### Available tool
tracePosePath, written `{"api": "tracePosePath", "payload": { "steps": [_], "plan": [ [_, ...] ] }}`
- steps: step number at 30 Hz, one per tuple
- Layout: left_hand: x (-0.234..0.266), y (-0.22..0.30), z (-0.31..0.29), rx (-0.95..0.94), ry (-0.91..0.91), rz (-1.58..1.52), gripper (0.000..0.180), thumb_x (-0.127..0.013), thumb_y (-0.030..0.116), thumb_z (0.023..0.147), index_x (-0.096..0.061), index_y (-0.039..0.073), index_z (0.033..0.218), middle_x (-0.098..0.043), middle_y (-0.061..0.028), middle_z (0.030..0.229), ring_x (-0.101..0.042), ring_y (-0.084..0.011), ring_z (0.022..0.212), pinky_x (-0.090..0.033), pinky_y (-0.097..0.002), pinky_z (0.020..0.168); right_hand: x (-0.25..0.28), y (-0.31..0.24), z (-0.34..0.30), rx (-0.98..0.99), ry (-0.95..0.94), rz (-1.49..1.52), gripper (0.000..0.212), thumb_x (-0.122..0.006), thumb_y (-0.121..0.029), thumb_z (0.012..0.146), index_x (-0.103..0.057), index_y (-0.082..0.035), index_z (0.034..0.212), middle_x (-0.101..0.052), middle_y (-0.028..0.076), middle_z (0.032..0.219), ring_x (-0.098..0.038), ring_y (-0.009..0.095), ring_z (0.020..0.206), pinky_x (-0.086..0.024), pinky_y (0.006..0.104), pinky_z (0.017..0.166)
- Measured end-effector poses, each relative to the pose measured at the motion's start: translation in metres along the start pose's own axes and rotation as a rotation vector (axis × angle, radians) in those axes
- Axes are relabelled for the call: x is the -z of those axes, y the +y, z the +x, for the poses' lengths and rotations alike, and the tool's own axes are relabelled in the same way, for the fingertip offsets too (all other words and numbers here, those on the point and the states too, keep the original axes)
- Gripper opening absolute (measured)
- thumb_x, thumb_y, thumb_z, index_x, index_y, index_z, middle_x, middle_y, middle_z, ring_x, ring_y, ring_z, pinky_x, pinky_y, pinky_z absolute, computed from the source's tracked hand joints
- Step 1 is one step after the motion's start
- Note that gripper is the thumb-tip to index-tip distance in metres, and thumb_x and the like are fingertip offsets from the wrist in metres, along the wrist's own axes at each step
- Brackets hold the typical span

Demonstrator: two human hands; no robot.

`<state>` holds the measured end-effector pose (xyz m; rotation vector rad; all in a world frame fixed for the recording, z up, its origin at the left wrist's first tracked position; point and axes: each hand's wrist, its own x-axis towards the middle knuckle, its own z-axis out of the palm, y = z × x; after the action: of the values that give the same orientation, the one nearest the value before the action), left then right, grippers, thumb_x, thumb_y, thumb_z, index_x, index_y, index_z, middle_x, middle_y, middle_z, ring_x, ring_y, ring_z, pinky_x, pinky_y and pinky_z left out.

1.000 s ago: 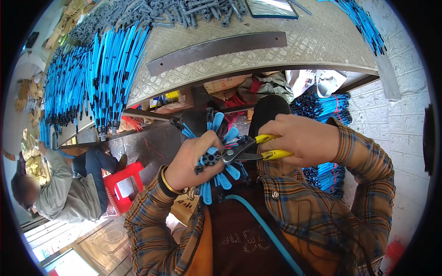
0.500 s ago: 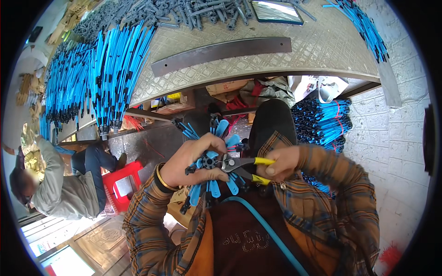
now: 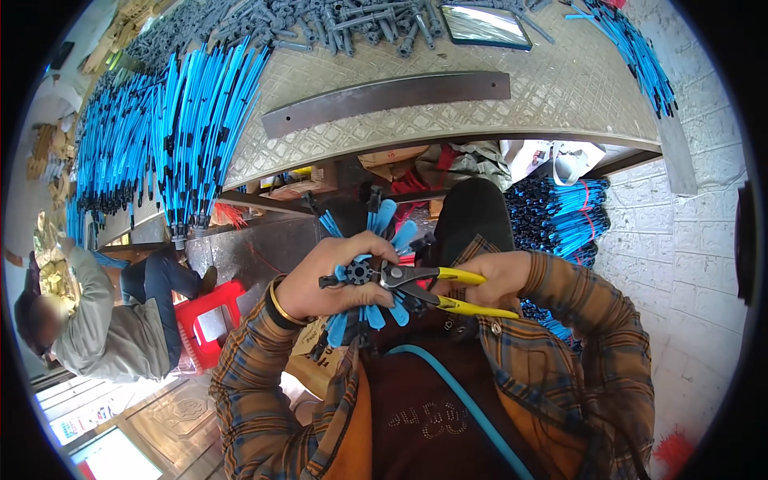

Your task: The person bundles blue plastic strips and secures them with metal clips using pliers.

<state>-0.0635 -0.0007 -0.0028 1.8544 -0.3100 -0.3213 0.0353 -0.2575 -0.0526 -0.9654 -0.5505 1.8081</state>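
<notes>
My left hand (image 3: 316,280) is closed round an assembly of blue strips with a round black slotted hub (image 3: 359,274) at its centre. Flat blue strips (image 3: 386,214) with black end pieces fan out from between and behind my fingers. In my right hand (image 3: 504,274) is a pair of pliers (image 3: 460,275) with yellow handles, its handles spread apart. The pliers' metal head lies beside the hub, between my left thumb and forefinger. What its jaw tips touch is hidden there.
Ahead, the bench (image 3: 560,96) carries a curved metal bar (image 3: 388,102), a phone (image 3: 486,26), grey plastic parts (image 3: 352,20) and blue rods (image 3: 204,120). Tied blue bundles (image 3: 560,212) lie below it on the right. A person (image 3: 120,320) sits at left by a red stool (image 3: 212,320).
The pliers' handles have opened wider, the lower one swinging away from my right palm. My left hand and the assembly have shifted slightly left and up.
</notes>
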Motion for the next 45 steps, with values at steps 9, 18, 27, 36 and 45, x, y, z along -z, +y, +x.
{"api": "tracePosePath", "payload": {
  "steps": [9,18,27,36,45],
  "plan": [
    [0.008,-0.001,0.000,0.032,0.038,0.040,0.045,-0.077,0.025,0.066,-0.054,0.004,0.099,-0.059,-0.0081,0.082,-0.061,-0.0222,0.075,-0.046,-0.0301,0.068,-0.015,-0.012,-0.006,0.108,0.390,-0.749,0.063,-0.061,-0.016,0.080,-0.032,-0.001,0.133,-0.056,0.015,0.105,-0.057,0.019,0.096,-0.047,0.0312,0.079],
    [0.008,0.001,0.001,0.072,0.034,0.049,0.043,-0.078,0.024,0.065,-0.057,0.004,0.097,-0.058,-0.0056,0.083,-0.057,-0.0166,0.076,-0.045,-0.0283,0.068,-0.013,-0.020,-0.011,0.198,0.409,-0.922,0.064,-0.061,-0.013,0.079,-0.031,-0.004,0.134,-0.056,0.013,0.106,-0.053,0.019,0.104,-0.043,0.0308,0.086],
    [0.006,0.003,0.004,0.109,0.009,-0.017,0.043,-0.078,0.024,0.065,-0.058,0.003,0.097,-0.058,-0.0044,0.085,-0.055,-0.0135,0.075,-0.044,-0.0267,0.069,-0.005,-0.014,-0.014,0.020,0.044,-0.218,0.057,-0.059,-0.017,0.081,-0.037,-0.002,0.131,-0.058,0.011,0.101,-0.054,0.020,0.101,-0.044,0.0314,0.082],
    [0.008,0.005,0.011,0.046,-0.097,0.022,0.043,-0.077,0.022,0.067,-0.056,0.005,0.100,-0.061,-0.0080,0.085,-0.061,-0.0207,0.078,-0.046,-0.0300,0.069,-0.015,0.020,0.002,0.151,0.184,0.125,0.065,-0.060,-0.014,0.076,-0.032,-0.002,0.133,-0.059,0.012,0.097,-0.057,0.023,0.091,-0.045,0.0336,0.078],
    [0.006,0.001,0.009,0.077,-0.007,0.057,0.045,-0.077,0.020,0.067,-0.056,0.005,0.104,-0.061,-0.0089,0.086,-0.061,-0.0192,0.079,-0.046,-0.0293,0.070,-0.016,-0.012,-0.006,0.494,0.595,-1.350,0.061,-0.066,-0.011,0.070,-0.039,0.001,0.124,-0.056,0.009,0.098,-0.054,0.019,0.092,-0.043,0.0297,0.081]
  ]
}}
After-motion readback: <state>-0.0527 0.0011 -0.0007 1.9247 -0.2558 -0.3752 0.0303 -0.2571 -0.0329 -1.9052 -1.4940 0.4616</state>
